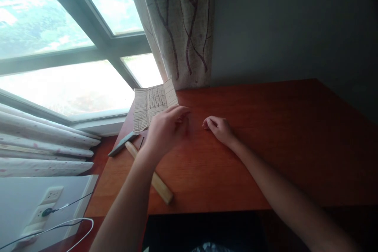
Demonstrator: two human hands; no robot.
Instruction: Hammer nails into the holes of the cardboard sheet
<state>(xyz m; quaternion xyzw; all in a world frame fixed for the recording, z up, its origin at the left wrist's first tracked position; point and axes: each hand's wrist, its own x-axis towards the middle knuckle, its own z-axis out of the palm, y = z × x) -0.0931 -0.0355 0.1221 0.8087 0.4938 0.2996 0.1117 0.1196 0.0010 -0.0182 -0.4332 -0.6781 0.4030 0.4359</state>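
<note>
My left hand is over the desk, just in front of the cardboard sheet, which is creased and has rows of dark dots. Motion smears its bent fingers, so what they hold, if anything, does not show. To its right, my right hand rests on the desktop with fingers curled and thumb against them; the inside of the grip is hidden. A hammer lies at the left, its wooden handle passing under my left forearm and its grey head near the desk edge. Beside the handle is a thin dark nail.
The reddish wooden desk meets a dark wall. A window and patterned curtain border the far left side. Lower left, a wall socket has a plug in it and hanging cables.
</note>
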